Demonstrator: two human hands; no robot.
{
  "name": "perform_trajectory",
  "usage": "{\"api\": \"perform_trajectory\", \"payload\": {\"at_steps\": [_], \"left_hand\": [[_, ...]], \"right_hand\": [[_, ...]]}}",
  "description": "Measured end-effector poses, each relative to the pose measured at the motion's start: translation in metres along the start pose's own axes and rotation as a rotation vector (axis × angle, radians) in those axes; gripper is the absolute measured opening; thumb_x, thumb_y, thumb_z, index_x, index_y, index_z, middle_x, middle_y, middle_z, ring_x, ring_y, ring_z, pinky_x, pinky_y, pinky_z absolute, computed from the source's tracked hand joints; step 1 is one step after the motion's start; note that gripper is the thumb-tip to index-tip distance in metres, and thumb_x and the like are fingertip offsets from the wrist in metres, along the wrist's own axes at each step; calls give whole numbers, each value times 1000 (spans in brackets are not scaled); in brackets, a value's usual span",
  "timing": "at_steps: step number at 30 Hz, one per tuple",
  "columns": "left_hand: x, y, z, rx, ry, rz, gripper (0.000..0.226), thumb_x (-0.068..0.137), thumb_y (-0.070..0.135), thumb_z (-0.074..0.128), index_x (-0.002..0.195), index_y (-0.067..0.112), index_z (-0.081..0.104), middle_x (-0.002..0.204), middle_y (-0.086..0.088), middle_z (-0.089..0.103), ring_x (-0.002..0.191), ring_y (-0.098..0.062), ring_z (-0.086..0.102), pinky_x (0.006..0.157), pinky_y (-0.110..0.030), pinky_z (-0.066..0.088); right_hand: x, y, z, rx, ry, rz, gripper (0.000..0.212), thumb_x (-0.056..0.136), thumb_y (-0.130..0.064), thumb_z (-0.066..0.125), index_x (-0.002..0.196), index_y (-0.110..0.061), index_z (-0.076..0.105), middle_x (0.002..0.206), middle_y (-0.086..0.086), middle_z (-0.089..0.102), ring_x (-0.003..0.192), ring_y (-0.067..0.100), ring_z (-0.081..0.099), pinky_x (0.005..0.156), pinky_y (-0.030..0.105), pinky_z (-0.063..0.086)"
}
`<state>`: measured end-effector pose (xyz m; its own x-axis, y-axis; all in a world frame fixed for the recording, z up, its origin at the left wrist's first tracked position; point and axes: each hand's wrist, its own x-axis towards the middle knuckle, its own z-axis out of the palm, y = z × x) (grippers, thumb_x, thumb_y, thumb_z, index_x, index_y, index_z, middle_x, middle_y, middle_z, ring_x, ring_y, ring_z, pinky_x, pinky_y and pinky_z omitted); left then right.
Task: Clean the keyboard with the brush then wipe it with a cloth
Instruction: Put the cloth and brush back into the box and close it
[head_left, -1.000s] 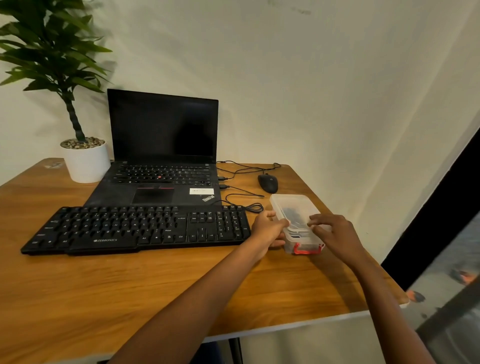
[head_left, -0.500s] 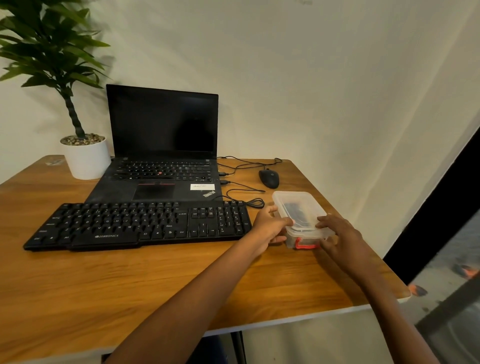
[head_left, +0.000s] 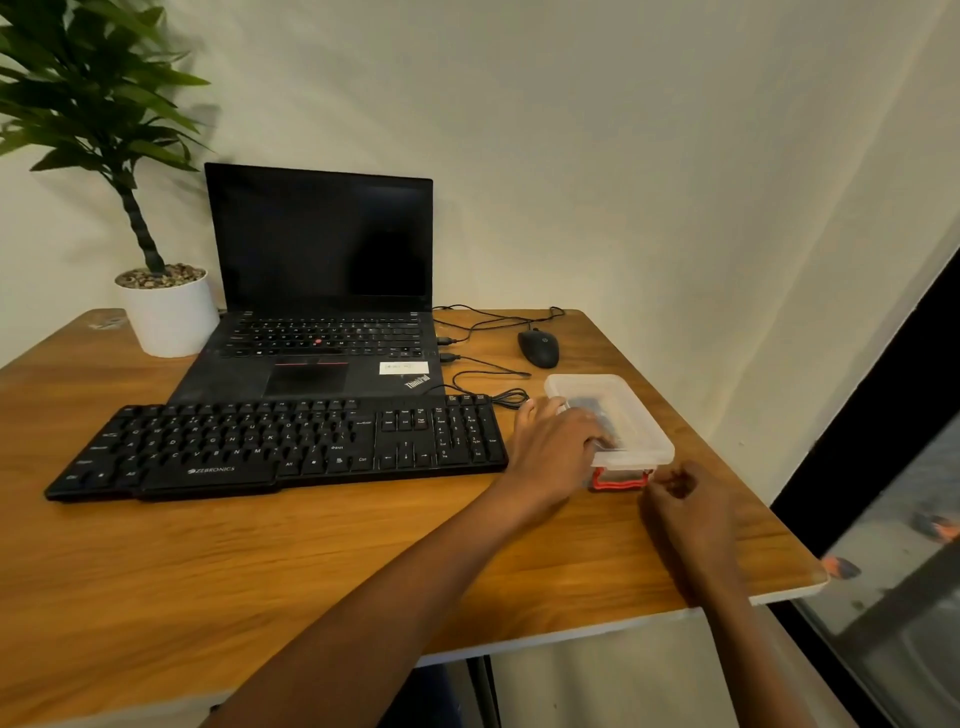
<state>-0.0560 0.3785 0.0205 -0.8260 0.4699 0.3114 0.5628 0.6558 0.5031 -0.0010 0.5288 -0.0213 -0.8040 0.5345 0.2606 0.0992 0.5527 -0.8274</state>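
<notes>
Black keyboard (head_left: 275, 447) lies flat on the wooden table (head_left: 260, 561), long side running left to right, in front of an open laptop (head_left: 322, 249) with a dark screen. Neither hand touches it. Just beside its right end stands a clear plastic box (head_left: 639, 415) with its lid on; something dark (head_left: 587, 404) shows through the lid, too blurred to identify. Left hand (head_left: 556, 447) reaches over the table past the keyboard's right end and rests on the box lid: fingers laid across the top, thumb stretched along the box's left edge, palm close to the keyboard's near right corner but apart from it. Right hand (head_left: 685, 509) sits at the near end of the box, fingers curled, tips just beside the red latch (head_left: 621, 482); cannot tell whether they touch or pinch the latch. Relative to the hands, the keyboard is wholly to the left, the box between the two hands. Far side of the box: a black mouse (head_left: 538, 348), with thin black cables (head_left: 488, 364) running to the laptop's right side. A potted plant (head_left: 169, 317) in a white pot stands at the far left.
</notes>
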Motion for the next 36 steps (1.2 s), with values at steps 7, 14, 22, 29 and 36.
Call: {"api": "perform_trajectory", "payload": {"at_steps": [7,14,22,29,36], "left_hand": [[-8,1,4,168,21,112,35,91,36,48,122,25,60,135,1,53,131,-16,38,114,-46,0],[-4,1,10,274,22,153,53,84,58,54,124,23,57,135,-1,53,129,-19,41,114,-45,10],[-9,2,27,78,212,128,32,90,35,57,115,16,64,126,-2,62,122,-15,50,113,-38,21],[-9,1,29,34,252,114,30,90,38,56,111,19,65,123,1,63,120,-13,52,114,-33,16],[-6,-3,21,-19,167,120,30,91,37,55,110,16,66,123,-1,63,115,-16,55,99,-31,38]], "right_hand": [[-5,-4,8,247,-5,154,20,82,-13,64,98,-17,53,95,6,63,87,22,61,75,39,55],[-7,-20,-3,499,100,184,11,90,-13,57,97,-6,61,89,5,64,81,15,63,61,21,50],[21,-16,-13,323,184,182,10,90,-10,55,84,-8,64,84,9,62,82,23,60,72,32,54],[99,-33,4,176,-438,258,18,94,-21,50,90,-5,57,90,13,62,80,27,61,89,43,52],[131,-38,24,261,-515,354,26,95,-37,47,92,-13,57,98,13,63,78,24,63,73,36,54]]}}
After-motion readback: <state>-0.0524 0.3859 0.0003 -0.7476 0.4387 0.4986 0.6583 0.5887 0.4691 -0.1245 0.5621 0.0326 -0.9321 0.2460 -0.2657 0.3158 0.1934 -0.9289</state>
